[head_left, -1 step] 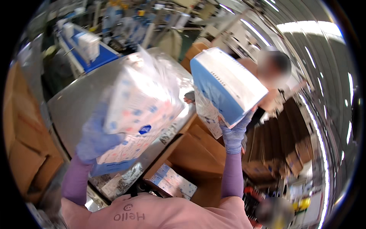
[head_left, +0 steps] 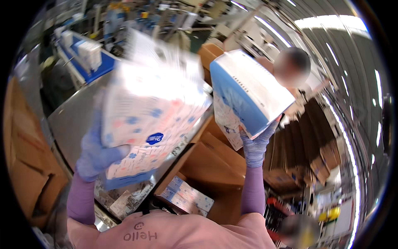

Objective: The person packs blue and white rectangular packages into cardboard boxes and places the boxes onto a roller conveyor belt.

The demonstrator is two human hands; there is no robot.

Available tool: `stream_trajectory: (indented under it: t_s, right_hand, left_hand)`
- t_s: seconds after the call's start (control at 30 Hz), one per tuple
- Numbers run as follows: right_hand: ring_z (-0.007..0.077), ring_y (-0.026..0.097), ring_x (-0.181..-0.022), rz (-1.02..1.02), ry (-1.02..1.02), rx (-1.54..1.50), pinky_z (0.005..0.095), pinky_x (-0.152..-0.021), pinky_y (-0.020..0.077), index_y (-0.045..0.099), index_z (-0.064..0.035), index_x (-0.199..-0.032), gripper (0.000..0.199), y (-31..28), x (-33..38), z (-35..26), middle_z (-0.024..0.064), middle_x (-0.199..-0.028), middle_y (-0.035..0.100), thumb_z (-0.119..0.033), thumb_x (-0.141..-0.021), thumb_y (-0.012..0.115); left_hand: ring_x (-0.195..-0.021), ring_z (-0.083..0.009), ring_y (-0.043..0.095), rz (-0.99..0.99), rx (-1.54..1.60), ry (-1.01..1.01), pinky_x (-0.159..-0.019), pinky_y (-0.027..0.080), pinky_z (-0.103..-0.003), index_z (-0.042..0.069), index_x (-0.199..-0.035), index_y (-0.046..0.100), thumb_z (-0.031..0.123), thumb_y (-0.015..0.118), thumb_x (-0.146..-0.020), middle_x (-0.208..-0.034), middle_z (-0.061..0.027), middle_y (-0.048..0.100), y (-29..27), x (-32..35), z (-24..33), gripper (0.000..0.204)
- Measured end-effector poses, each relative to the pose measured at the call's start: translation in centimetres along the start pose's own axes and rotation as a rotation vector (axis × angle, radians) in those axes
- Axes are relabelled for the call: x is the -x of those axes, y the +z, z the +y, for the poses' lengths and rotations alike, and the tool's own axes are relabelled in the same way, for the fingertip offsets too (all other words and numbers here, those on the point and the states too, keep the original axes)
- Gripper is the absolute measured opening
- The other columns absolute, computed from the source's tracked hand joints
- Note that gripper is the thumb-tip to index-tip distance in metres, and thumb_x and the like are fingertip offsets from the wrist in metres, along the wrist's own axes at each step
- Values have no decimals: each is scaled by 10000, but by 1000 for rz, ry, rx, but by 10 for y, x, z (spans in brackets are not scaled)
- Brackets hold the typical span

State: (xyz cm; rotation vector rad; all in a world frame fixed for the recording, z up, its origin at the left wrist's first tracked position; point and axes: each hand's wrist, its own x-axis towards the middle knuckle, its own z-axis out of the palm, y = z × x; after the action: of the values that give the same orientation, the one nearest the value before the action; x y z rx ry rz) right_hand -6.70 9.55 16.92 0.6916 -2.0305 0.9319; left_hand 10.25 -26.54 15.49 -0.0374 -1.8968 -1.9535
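Pack (head_left: pixel 155 116), white with blue and pink print, was gripped along its left side by the gloved left hand (head_left: pixel 97 157), thumb across the near face; held tilted over the metal table (head_left: pixel 72 124), upper end blurred. Gloved right hand (head_left: pixel 255 145) gripped the lower corner of a second pack (head_left: pixel 244 99), blue and white, also tilted, to the first one's right. Open carton (head_left: pixel 224 178) stood below them; patterned boxes (head_left: pixel 188 197) lay inside, near end. Brown cardboard (head_left: pixel 294 153) stood stacked at right.
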Motion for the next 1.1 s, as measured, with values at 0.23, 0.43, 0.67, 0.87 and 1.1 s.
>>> stream_trajectory:
  t_s: [0.23, 0.43, 0.67, 0.87, 1.1]
  right_hand:
    - [269, 426, -1223, 330, 276, -386, 417, -987, 424, 133, -158, -1472, 854, -130, 29, -9, 184, -1359, 359, -167, -808, 670]
    - [227, 559, -1029, 273, 679, -185, 351, -936, 459, 491, -68, -1230, 514, -178, 109, -65, 99, -1113, 574, -138, -753, 669]
    - [391, 192, -1361, -933, 357, 513, 590, -1037, 212, 166, -202, -1470, 851, -106, 215, -12, 253, -1431, 246, -208, -767, 646]
    - [436, -96, -1394, -1449, 614, 740, 810, -903, -9, -33, -304, -1485, 652, 51, 318, 41, 212, -1528, -109, -403, -957, 335]
    - [547, -137, -1332, -1616, 736, 586, 631, -1063, 85, -23, -191, -1488, 896, 70, 379, 91, 279, -1483, -138, -396, -823, 540]
  left_hand:
    - [-1098, -295, 517, -1089, -352, 335, -876, 445, -377, 165, -1399, 341, 290, 664, -760, -1253, -173, 510, 158, 5, -29, 727]
    - [-1213, -402, 420, -2047, -1023, 481, -982, 374, -449, 384, -1480, 17, 400, 606, -782, -1381, -220, 391, 287, 130, -139, 914]
    - [-1143, -317, 533, -1692, -891, -134, -966, 415, -416, 97, -1399, 373, 433, 594, -767, -1205, -209, 565, 329, 128, -309, 749]
    - [-1079, -312, 572, -1569, -943, -46, -935, 439, -420, 87, -1376, 402, 414, 577, -802, -1129, -202, 603, 289, 96, -299, 683]
    - [-1042, -303, 598, -1232, -605, 25, -918, 457, -412, 67, -1316, 465, 371, 523, -863, -1109, -179, 621, 252, 27, -201, 549]
